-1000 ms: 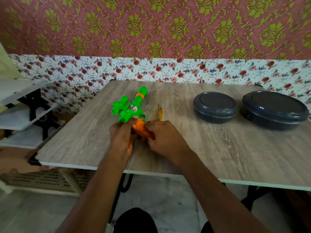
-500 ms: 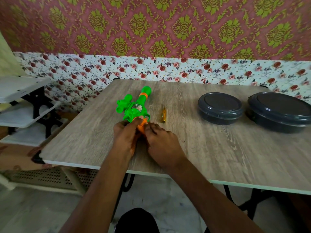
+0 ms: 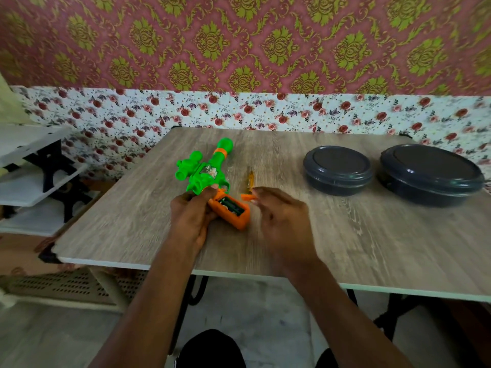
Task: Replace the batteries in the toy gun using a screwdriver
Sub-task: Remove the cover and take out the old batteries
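My left hand (image 3: 190, 216) is curled around the green plastic toy gun (image 3: 206, 172) where its green body meets its orange plastic handle (image 3: 239, 220), with the thumb up against the body. It holds the gun on the wood-grain table top (image 3: 345, 248). The gun lies a little left of the centre of the frame. Its barrel points away toward the upper middle and its handle angles down toward the lower right. The compartment in the handle's upper face stands open, and a dark battery (image 3: 231, 204) shows inside it.

My right hand (image 3: 281, 216) is just to the right of the handle and apart from it. Its fingers are bent, and the fingertips pinch a small orange plastic cover piece (image 3: 247, 197), which is blurred.

A slim screwdriver with a clear yellow handle (image 3: 250, 179) lies on the table just above the cover piece, to the right of the gun's body. Neither hand holds it.

In the right part of the frame two round dark grey lidded containers sit side by side on the table. The smaller one (image 3: 338, 168) is nearer the centre and the larger one (image 3: 431, 172) is by the right edge. White shelves on black brackets (image 3: 32, 181) stand at the left edge.
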{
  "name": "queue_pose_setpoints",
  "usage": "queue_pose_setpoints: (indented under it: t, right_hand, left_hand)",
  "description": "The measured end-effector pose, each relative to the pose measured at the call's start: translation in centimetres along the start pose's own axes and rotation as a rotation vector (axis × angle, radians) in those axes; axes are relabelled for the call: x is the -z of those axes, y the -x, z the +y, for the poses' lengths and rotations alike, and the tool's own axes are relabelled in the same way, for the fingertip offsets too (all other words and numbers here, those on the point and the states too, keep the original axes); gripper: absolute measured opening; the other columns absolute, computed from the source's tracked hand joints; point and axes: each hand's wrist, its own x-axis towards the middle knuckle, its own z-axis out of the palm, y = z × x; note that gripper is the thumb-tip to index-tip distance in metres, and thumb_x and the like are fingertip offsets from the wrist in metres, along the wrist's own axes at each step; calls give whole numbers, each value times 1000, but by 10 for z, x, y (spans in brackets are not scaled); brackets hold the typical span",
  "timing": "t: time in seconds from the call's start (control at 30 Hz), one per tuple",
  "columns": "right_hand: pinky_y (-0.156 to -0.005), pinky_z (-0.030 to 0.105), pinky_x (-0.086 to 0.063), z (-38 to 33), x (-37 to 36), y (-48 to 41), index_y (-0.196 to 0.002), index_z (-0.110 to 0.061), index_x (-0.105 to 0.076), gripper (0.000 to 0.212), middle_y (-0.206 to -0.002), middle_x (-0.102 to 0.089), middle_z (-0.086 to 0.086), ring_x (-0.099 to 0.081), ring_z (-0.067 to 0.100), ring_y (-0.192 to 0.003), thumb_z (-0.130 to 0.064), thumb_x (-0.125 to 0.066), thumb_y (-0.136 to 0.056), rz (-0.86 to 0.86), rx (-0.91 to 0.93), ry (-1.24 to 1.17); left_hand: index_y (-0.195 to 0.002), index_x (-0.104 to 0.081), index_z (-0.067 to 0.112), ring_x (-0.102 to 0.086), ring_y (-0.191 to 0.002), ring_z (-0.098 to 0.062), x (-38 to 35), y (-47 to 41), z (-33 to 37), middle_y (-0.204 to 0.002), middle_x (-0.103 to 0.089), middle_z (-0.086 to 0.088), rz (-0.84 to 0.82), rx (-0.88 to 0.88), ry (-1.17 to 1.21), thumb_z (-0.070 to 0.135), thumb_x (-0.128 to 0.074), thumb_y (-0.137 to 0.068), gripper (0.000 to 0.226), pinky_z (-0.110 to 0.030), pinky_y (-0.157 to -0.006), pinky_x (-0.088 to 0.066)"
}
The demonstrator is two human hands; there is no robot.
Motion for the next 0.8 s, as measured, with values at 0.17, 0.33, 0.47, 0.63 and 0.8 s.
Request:
queue_pose_setpoints:
  t: [0.17, 0.33, 0.47, 0.63, 0.8]
  right_hand:
    - [-88, 44, -62, 45, 42, 2, -107, -1, -79, 38, -111, -77, 13, -76, 30, -98, 19, -64, -78, 14, -79, 189]
    - [-97, 43, -57, 65, 55, 12, -112, -5, -77, 23, -115, -76, 14, -73, 32, -103, -1, -65, -93, -290, -136, 277]
    - [-102, 43, -55, 71, 51, 25, -123, -8, -73, 33, -122, -73, 14, -71, 31, -110, 1, -64, -92, -421, -91, 268]
    - [-124, 31, -28, 70, 57, 31, -149, -14, -51, 52, -156, -48, 5, -41, 19, -148, -6, -56, -98, -543, -150, 208]
    - [-127, 34, -23, 70, 60, 33, -153, -15, -45, 58, -161, -41, 6, -32, 19, -152, -5, -51, -96, -604, -199, 192]
  left_hand:
    - [-114, -67, -6, -72, -108, -39, 1, -4, -2, -117, -71, -29, -10, -7, 18, 1, -70, -92, 23, -50, -77, -64]
    - [-121, -65, -9, -71, -112, -40, 2, -6, -4, -120, -71, -29, -10, -12, 1, 1, -70, -92, 31, -55, -83, -62]
    - [-122, -65, -8, -71, -112, -40, 2, -4, -3, -121, -70, -28, 3, -13, -7, 1, -70, -92, 32, -50, -77, -64]
    - [-109, -68, 0, -72, -102, -34, 1, -2, -2, -102, -75, -17, -3, -22, -3, -1, -67, -94, 15, -43, -69, -66]
    - [-120, -66, -5, -72, -109, -38, 2, -3, -3, -117, -72, -27, -7, -25, -8, 1, -68, -93, 28, -49, -76, -65]
